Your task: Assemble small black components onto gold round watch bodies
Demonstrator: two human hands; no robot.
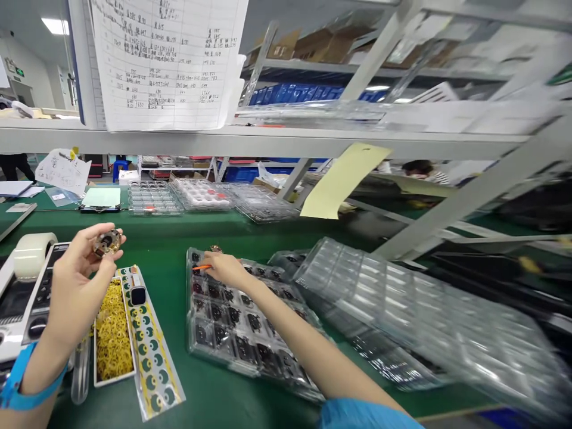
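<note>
My left hand (80,268) is raised above the green bench and pinches a small round brass-coloured part (106,242) between its fingertips. My right hand (226,268) reaches to the far end of a clear plastic tray (241,333) filled with several dark round parts. It holds a thin orange tool (202,267) over the tray's top row. Another small round part (215,248) lies just beyond that hand. Under my left hand lie a white box of yellow loops (111,339) and a strip of round stickers (152,351) with a small dark square piece (137,294) on it.
Stacks of empty clear trays (402,316) lie to the right. A tape roll (32,253) and a grey device (22,304) sit at the left. More trays (201,193) stand at the back. A shelf (268,142) with a hanging paper sheet (167,59) crosses overhead. Another person (422,170) sits beyond.
</note>
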